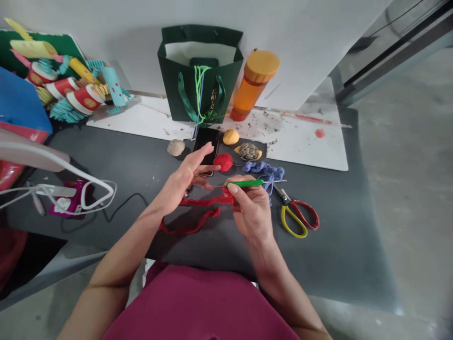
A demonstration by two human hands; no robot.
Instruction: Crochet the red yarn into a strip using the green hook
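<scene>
Clamps the right hand [253, 212] around a green crochet hook [246, 183] lying level, long axis left to right, meeting the red crocheted strip [201, 202] pinched just leftward by the nearer left hand [180, 182], forefinger stretched out.

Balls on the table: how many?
3: beige ball left of the phone, yellow ball right of it, red ball beside the left hand's fingertips. Others may be hidden in the bag.
</scene>
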